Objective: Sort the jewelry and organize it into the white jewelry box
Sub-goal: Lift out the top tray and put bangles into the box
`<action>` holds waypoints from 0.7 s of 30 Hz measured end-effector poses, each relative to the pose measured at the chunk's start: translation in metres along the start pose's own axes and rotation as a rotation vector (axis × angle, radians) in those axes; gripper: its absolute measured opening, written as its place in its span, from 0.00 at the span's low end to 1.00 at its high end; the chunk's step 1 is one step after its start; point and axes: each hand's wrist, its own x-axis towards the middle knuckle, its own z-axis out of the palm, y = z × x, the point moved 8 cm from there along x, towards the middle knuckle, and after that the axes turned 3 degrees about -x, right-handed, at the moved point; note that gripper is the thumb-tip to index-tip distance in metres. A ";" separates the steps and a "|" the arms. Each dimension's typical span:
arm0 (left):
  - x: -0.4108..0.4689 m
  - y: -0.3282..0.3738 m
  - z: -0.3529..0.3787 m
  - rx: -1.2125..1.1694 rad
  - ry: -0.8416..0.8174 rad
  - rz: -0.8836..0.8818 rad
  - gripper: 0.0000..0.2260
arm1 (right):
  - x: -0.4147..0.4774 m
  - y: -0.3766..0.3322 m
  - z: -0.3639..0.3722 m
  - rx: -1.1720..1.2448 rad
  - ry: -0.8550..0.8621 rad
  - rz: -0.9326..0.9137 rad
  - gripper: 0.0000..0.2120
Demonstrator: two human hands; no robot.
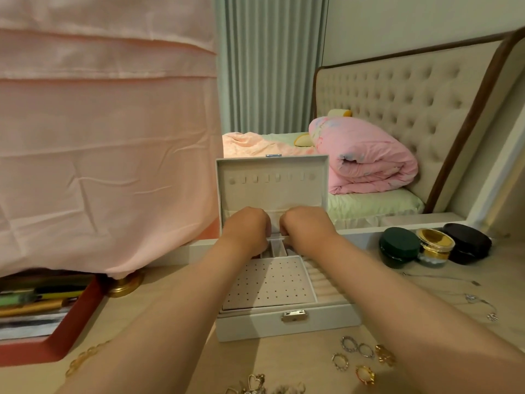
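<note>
The white jewelry box [255, 325] stands open on the table, its lid [272, 191] upright with a row of hooks. A perforated earring panel [270, 282] fills the front and ring rolls [321, 282] lie at its right. My left hand [247, 226] and my right hand [306, 226] sit side by side over the rear compartments, knuckles up, fingers curled downward and hidden. Several rings [358, 352] lie in front of the box. A thin silver necklace [480, 302] lies to the right, and a gold chain bracelet [82, 359] to the left. Heart-shaped pieces [254, 383] sit at the bottom edge.
A dark green round case [399, 247], a gold-lidded jar [434, 245] and a black case [468, 243] stand at the right rear. A red tray [71, 317] with pens sits at the left, beside a brass base [125, 284] under a hanging pink cloth [108, 137].
</note>
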 end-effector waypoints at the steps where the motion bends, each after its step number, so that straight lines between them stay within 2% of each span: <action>1: 0.001 0.000 0.001 0.004 0.009 -0.001 0.09 | 0.002 -0.002 0.000 -0.025 -0.018 -0.002 0.06; 8: 0.004 0.003 -0.002 0.060 -0.014 0.051 0.09 | -0.001 -0.006 -0.001 -0.107 0.037 -0.065 0.04; 12: -0.004 0.004 -0.011 0.052 0.013 0.086 0.09 | -0.006 0.003 -0.011 0.068 0.091 -0.037 0.04; 16: -0.022 0.008 -0.039 -0.158 0.124 0.161 0.10 | -0.011 0.021 -0.023 0.353 0.134 0.025 0.02; 17: -0.027 0.011 -0.042 -0.156 0.093 0.198 0.15 | -0.011 0.026 -0.027 0.405 0.137 0.030 0.03; 20: -0.044 0.020 -0.036 0.130 -0.092 0.264 0.47 | -0.014 0.034 -0.037 0.455 0.141 0.021 0.06; 21: -0.049 0.021 -0.036 0.189 -0.117 0.265 0.53 | -0.014 0.035 -0.040 0.466 0.137 0.020 0.07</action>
